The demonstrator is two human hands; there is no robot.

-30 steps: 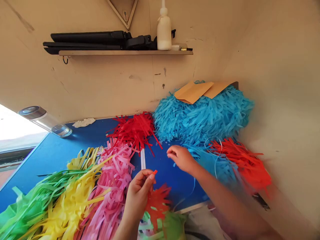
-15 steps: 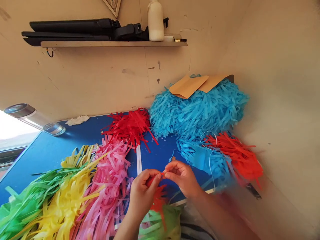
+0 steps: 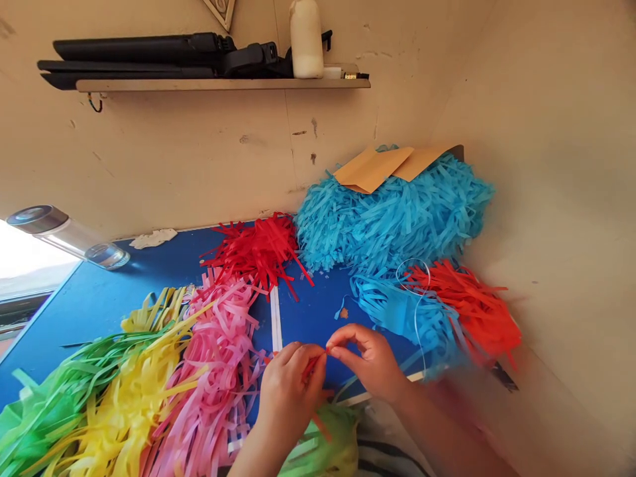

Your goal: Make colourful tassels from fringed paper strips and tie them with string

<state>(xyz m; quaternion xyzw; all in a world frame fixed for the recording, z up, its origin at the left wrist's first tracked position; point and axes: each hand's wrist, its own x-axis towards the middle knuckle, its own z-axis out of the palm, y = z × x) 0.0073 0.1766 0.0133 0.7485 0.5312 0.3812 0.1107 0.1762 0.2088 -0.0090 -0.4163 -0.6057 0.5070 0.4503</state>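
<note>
Red paper is pinched by both hands, fingertips meeting over the blue tabletop.

Paper lies on the fringe heap behind the right hand, a bottle on the shelf above.

Gap beyond your right hand
Bare tabletop; pink streamers block your left, blue streamers your right, their blurred near edge hard to judge.

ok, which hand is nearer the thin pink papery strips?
Left. The left hand is beside the pink strips' right edge; the right hand sits farther right, beyond it.
</note>
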